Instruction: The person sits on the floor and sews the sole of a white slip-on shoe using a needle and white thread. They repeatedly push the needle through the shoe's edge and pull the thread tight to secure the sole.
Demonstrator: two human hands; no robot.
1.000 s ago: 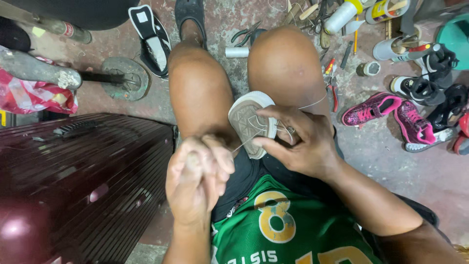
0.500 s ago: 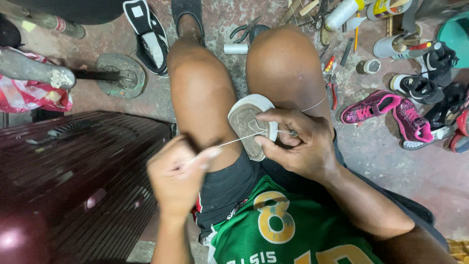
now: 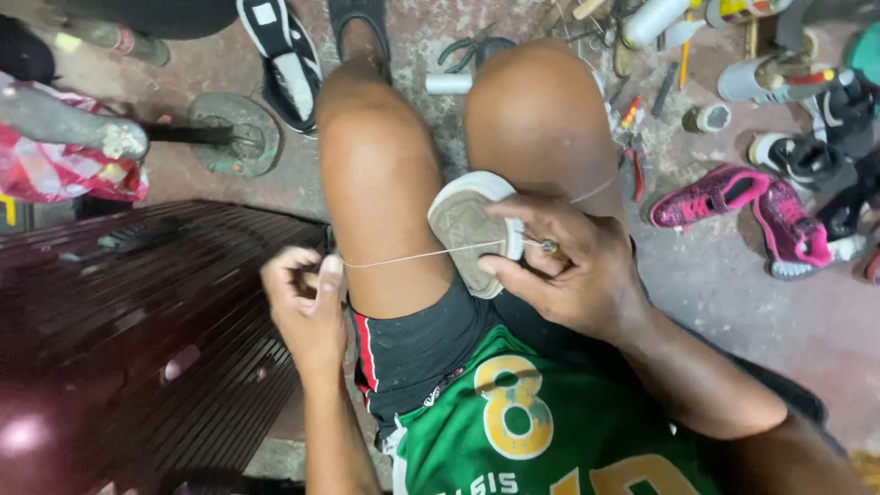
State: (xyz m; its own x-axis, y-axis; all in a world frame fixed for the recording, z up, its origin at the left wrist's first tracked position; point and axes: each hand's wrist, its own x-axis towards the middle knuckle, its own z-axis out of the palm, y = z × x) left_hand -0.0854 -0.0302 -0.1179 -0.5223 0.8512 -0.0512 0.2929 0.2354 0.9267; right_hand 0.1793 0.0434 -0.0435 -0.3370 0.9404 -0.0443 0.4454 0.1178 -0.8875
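Dark ribbed bench (image 3: 137, 321) stood at person's left. Pink sneakers (image 3: 733, 206) lay on floor off right, well apart. Shoe (image 3: 472, 234) sat sole-up between thighs, wedged against left one, long axis running away from body. Right hand (image 3: 573, 270) was nearer — fingers closed round shoe's edge, gripping it. Left hand (image 3: 307, 307) was off to left, past thigh, pinching thread (image 3: 412, 254) — thread ran taut and near-level from shoe across left thigh.

Shoe (image 3: 472, 234) upper behind hands, knees.
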